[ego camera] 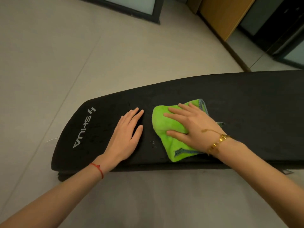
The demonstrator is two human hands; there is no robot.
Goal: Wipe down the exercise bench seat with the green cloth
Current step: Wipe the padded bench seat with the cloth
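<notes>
The fingers (174,112) of the right hand (192,125) lie nearly straight and slightly spread, pressing flat on the green cloth (166,127), with the thumb laid along the cloth's near side; nothing is curled round the fabric, so the hand bears down on it rather than gripping it. The cloth is bunched and folded under the palm, its blue-stitched hem showing at the far edge and again at the near corner, and it sits on the black padded surface (246,112) of the exercise bench, roughly midway between the surface's far and near edges and closer to its rounded left end than to the right, where the pad runs out of view. The left hand (126,134) rests palm down on the bare surface just beside the cloth, apart from it, its fingers straight and close together, holding nothing. Beyond it, toward the rounded end, white SHUA lettering (83,129) with a logo is printed on the pad. A few small marks near the cloth's lower edge may be water drops, though the view is too dim to be sure. A gold bracelet (218,142) circles the right wrist and a red string (97,168) the left; both forearms reach in from the near side. The bench stands on a pale tiled floor (65,55), with a wooden cabinet (220,17) and dark-framed glass panels (131,5) beyond the far edge.
</notes>
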